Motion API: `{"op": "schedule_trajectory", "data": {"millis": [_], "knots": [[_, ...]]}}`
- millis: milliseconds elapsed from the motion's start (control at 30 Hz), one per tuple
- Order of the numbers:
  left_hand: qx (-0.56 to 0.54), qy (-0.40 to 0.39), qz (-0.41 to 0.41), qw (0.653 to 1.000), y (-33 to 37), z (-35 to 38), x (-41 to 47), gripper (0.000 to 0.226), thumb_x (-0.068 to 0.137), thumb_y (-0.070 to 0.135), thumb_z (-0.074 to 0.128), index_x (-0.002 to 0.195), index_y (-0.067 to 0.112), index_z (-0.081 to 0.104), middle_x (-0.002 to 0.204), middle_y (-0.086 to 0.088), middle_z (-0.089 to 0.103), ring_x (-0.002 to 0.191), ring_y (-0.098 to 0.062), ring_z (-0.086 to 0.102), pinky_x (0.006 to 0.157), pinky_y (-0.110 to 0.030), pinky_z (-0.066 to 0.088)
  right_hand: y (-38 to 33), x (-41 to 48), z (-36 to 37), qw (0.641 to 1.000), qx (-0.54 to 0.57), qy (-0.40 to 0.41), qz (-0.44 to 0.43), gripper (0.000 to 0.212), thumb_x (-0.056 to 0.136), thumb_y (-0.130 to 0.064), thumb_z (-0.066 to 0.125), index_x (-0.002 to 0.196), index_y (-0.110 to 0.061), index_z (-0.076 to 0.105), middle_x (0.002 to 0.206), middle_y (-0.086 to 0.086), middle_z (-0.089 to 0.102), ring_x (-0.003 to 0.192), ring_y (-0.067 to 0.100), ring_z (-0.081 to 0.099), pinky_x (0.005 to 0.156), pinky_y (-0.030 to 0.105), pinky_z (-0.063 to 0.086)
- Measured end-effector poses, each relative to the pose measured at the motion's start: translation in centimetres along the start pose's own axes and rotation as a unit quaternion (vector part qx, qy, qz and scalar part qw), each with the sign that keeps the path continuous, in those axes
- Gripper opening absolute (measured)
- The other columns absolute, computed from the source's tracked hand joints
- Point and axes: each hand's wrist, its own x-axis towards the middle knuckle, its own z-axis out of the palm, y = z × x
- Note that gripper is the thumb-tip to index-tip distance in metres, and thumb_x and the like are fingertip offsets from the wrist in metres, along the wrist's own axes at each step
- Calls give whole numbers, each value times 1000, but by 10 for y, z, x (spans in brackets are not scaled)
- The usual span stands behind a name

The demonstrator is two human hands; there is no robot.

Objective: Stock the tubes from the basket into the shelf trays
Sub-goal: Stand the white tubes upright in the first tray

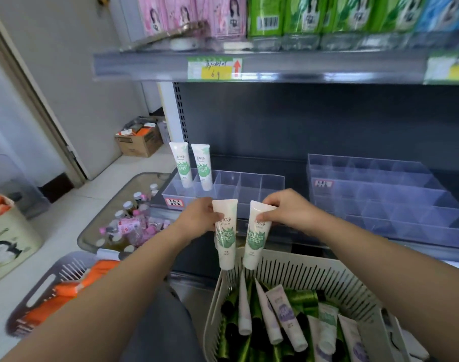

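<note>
here, a tube (225, 232) in each hand (201, 215)

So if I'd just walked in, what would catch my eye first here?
Probably the two white tubes with green leaf labels held up mid-frame, one in the left hand and one in the right hand, above the slotted basket of mixed tubes. Behind them, two matching tubes stand in the clear shelf tray, at its left end.
</note>
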Motion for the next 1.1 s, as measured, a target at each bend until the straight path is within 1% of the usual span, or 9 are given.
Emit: {"op": "schedule_trajectory", "data": {"millis": [67, 133, 200, 333, 500, 700, 833, 1000, 1100], "knots": [[12, 13, 10, 1000, 8, -14, 5, 10, 87, 6, 60, 96, 2, 58, 105, -20, 66, 96, -31, 65, 89, -49, 52, -13, 9, 0, 1000, 0, 3, -16, 11, 72, -15, 78, 75, -20, 69, 75, -4, 67, 63, 6, 60, 58, 24, 48], [29, 23, 14, 999, 15, -23, 10, 22, 87, 9, 60, 104, -5, 56, 106, -21, 65, 100, -34, 63, 92, -50, 49, -20, 16, -1, 1000, 9, 11, -21, 11, 71, -12, 79, 78, -14, 70, 82, 5, 71, 72, 13, 63, 68, 33, 51], [54, 33, 27, 998, 23, -32, 17, 25, 87, 12, 59, 106, -6, 56, 106, -22, 65, 101, -35, 62, 94, -51, 47, -28, 24, -6, 999, 24, 17, -24, 14, 71, -10, 78, 82, -8, 71, 89, 13, 71, 79, 22, 64, 77, 40, 53], [47, 40, 45, 997, 40, -45, 33, 24, 88, 10, 57, 106, -5, 56, 106, -24, 65, 100, -35, 63, 92, -52, 48, -40, 39, -21, 999, 27, 29, -36, 10, 72, -13, 78, 79, -12, 71, 85, 8, 71, 75, 18, 63, 70, 32, 52], [31, 58, 70, 995, 61, -56, 56, 15, 89, 4, 53, 103, -1, 57, 106, -23, 65, 102, -36, 62, 93, -52, 48, -48, 60, -42, 997, 43, 48, -44, 11, 75, -10, 74, 83, -4, 71, 88, 16, 71, 81, 28, 66, 81, 45, 54], [52, 85, 97, 990, 80, -62, 83, 26, 91, 8, 50, 117, 4, 53, 112, -16, 63, 106, -33, 59, 95, -51, 47, -55, 82, -59, 994, 67, 69, -49, 12, 78, -7, 72, 88, -1, 70, 85, 10, 70, 78, 19, 65, 78, 33, 57], [62, 117, 119, 984, 90, -62, 101, 15, 92, 8, 49, 105, 11, 52, 106, -13, 63, 98, -31, 60, 91, -46, 49, -59, 97, -68, 992, 69, 89, -51, 11, 78, -7, 72, 89, -4, 69, 89, 10, 70, 79, 17, 66, 75, 28, 57], [89, 148, 116, 978, 88, -56, 123, 17, 92, 8, 47, 108, 4, 50, 101, -20, 62, 93, -35, 58, 75, -36, 45, -61, 115, -73, 990, 56, 119, -55, 5, 80, -9, 69, 85, -11, 69, 92, 11, 70, 90, 27, 67, 85, 42, 54], [100, 153, 109, 977, 81, -48, 133, 21, 93, 9, 45, 112, 3, 48, 100, -15, 61, 90, -32, 56, 75, -36, 43, -58, 123, -70, 989, 36, 134, -59, 4, 81, -11, 68, 85, -12, 69, 85, 5, 69, 83, 24, 64, 75, 36, 52]]}}
